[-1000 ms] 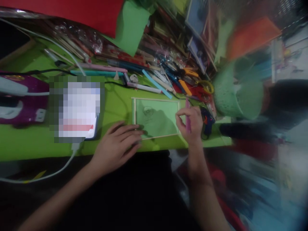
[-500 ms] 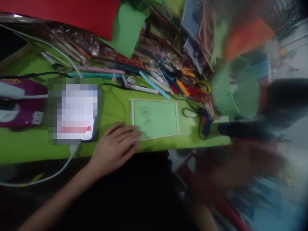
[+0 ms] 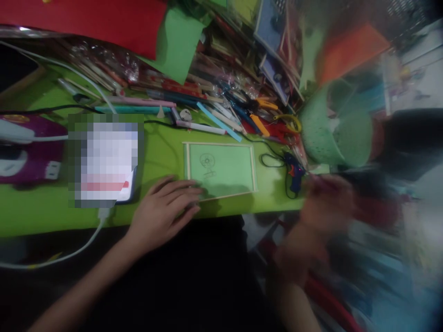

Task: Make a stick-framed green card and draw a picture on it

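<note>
My left hand (image 3: 162, 210) lies flat with its fingers stretched out, the tips over the lower left corner of a green paper card (image 3: 228, 168). The card is edged with thin pale wooden sticks and bears a small pencil drawing of a round head and neck. Off the right end of the table is my right hand (image 3: 327, 207), smeared by motion. Its fingers look closed around a slim, purple, pen-like thing (image 3: 325, 182), too blurred to name surely. Just left of that hand lies a blue glue gun (image 3: 294, 173) with an orange trigger.
A phone (image 3: 110, 161) with a blurred-out screen lies left of my left hand, its white cable plugged in. Beyond the card are markers (image 3: 202, 127), yellow-handled scissors (image 3: 289, 122) and orange-handled pliers (image 3: 265, 103). A green bin (image 3: 318, 129) stands at the right, a purple device (image 3: 51, 152) far left.
My right hand has come up and leftward from the lower right to beside the glue gun, with a purple thing now showing in it. My left hand stays on the card.
</note>
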The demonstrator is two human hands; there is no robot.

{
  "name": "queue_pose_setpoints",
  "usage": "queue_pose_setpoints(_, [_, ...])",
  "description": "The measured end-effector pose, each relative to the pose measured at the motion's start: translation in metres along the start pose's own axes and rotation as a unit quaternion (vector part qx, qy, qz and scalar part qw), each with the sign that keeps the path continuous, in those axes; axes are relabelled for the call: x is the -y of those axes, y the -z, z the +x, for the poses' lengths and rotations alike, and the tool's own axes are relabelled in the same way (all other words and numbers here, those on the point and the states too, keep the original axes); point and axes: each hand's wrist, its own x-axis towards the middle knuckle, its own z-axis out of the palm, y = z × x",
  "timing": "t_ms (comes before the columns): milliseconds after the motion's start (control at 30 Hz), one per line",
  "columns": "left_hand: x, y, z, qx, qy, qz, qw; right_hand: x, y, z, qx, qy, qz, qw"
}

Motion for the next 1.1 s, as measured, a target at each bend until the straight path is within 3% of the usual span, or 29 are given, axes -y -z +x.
queue_pose_setpoints(67, [0.000, 0.000, 0.000, 0.001, 0.003, 0.001, 1.000, -0.005, -0.029, 0.004, 0.037, 0.007, 0.071, 0.997])
queue_pose_setpoints(133, [0.000, 0.000, 0.000, 0.001, 0.001, 0.002, 1.000, -0.011, -0.059, 0.007, 0.130, -0.028, 0.127, 0.983])
queue_pose_setpoints(233, [0.001, 0.001, 0.000, 0.004, -0.006, 0.004, 1.000, -0.023, -0.091, 0.006, 0.228, -0.063, 0.125, 0.964])
queue_pose_setpoints(300, [0.001, 0.001, -0.001, 0.005, -0.008, 0.007, 1.000, -0.031, -0.100, 0.003, 0.255, -0.080, 0.097, 0.959])
queue_pose_setpoints(400, [0.002, 0.001, 0.000, 0.007, -0.010, 0.011, 1.000, -0.039, -0.103, -0.001, 0.235, -0.089, 0.056, 0.966])
queue_pose_setpoints(500, [0.002, 0.001, 0.000, 0.006, -0.010, 0.010, 1.000, -0.039, -0.103, -0.003, 0.210, -0.057, 0.024, 0.976])
queue_pose_setpoints(633, [0.002, 0.001, 0.000, 0.005, -0.007, 0.014, 1.000, -0.032, -0.105, -0.003, 0.229, -0.010, 0.007, 0.973])
queue_pose_setpoints(800, [0.003, 0.002, -0.001, 0.008, -0.010, 0.012, 1.000, -0.028, -0.107, -0.001, 0.267, -0.001, -0.011, 0.964])
queue_pose_setpoints(1100, [0.002, 0.004, 0.001, 0.013, 0.002, -0.005, 1.000, -0.028, -0.107, -0.003, 0.252, -0.006, -0.027, 0.967])
